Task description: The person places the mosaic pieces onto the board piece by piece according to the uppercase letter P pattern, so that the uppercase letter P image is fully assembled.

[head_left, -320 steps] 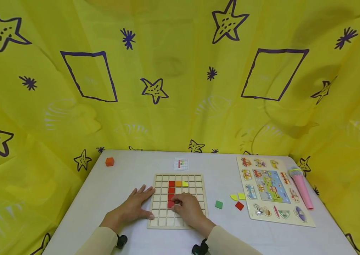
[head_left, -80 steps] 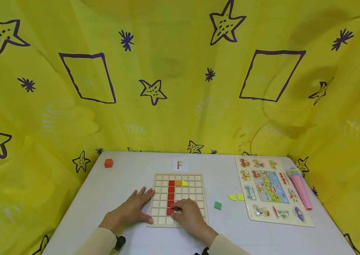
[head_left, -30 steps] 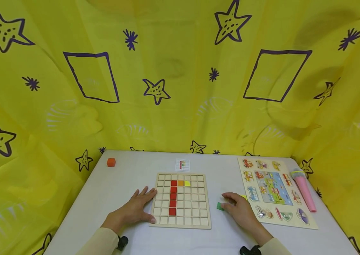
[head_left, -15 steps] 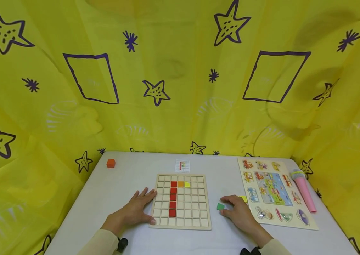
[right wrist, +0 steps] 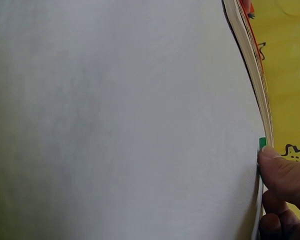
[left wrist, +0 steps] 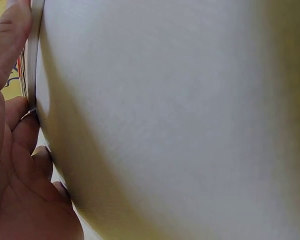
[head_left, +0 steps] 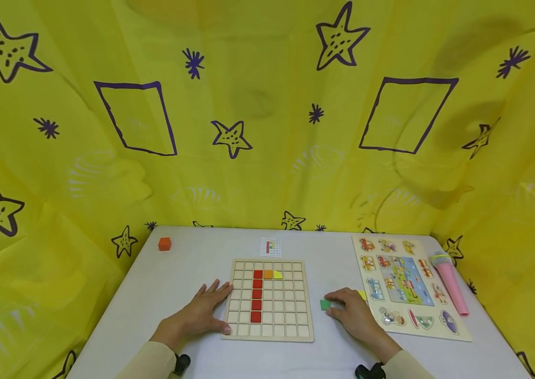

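Observation:
In the head view a wooden grid board [head_left: 267, 337] lies mid-table, with a column of red square tiles [head_left: 256, 305]. An orange tile [head_left: 268, 274] and a yellow tile with one curved edge [head_left: 278, 274] continue the top of that column rightward. My left hand [head_left: 196, 316] rests with straight fingers at the board's left edge, thumb on its lower corner. Right of the board, my right hand [head_left: 355, 318] pinches a green square tile [head_left: 325, 305] between thumb and fingers, low at the table. The right wrist view shows the thumb against the green tile [right wrist: 262, 142].
Yellow pieces [head_left: 362, 295] are partly hidden behind my right hand. A picture puzzle board [head_left: 438, 330] and a pink toy microphone [head_left: 452, 287] lie at the right. A small pattern card [head_left: 270, 247] lies behind the grid, and an orange cube [head_left: 165, 243] sits at far left.
The red column grew from four to five tiles, and the loose red tile left the table's right side. My right hand moved from the grid to the green tile. My left hand stayed put.

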The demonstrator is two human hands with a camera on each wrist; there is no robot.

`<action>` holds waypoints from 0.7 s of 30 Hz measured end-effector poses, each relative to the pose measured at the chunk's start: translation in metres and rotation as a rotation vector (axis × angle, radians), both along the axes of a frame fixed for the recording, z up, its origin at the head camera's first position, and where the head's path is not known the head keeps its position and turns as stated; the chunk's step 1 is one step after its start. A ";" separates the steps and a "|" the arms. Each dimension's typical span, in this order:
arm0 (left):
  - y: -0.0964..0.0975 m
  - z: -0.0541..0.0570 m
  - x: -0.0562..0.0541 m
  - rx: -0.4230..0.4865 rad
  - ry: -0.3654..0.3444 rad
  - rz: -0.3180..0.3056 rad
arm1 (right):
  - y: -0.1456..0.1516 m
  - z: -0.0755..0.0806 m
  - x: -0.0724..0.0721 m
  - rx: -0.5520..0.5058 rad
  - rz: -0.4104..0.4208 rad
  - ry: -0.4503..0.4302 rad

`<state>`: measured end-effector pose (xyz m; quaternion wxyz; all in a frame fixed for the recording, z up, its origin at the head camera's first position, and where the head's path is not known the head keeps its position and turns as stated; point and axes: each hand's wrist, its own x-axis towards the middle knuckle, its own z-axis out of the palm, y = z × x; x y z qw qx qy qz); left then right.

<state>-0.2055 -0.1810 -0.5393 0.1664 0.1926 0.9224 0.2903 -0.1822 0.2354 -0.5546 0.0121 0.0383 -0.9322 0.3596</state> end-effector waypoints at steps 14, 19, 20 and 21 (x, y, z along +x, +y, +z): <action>0.000 0.000 0.000 0.006 0.008 -0.003 | 0.001 -0.001 -0.002 -0.006 -0.014 0.013; 0.000 0.000 0.001 0.009 0.000 0.006 | 0.001 0.002 -0.002 -0.067 -0.071 0.007; 0.000 0.000 0.001 0.008 -0.002 0.008 | 0.001 0.003 -0.002 -0.087 -0.079 0.009; 0.000 0.000 0.001 0.007 -0.003 0.009 | 0.001 0.004 -0.002 -0.106 -0.083 0.014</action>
